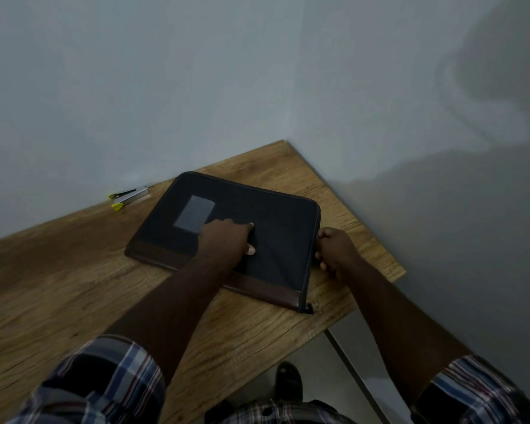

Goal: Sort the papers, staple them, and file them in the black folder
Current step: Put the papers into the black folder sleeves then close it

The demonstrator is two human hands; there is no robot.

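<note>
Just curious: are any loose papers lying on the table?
No, the table shows only the black folder and a stapler.

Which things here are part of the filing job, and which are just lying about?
Part of the job:
- black folder, closed, left hand pressing on it, right hand at its zipped edge
- stapler

Just there:
- wooden table
- shoe on the floor

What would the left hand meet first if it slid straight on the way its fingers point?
Nothing but more folder top: the left hand points toward its far right edge, then bare table and probably the wall.
</note>
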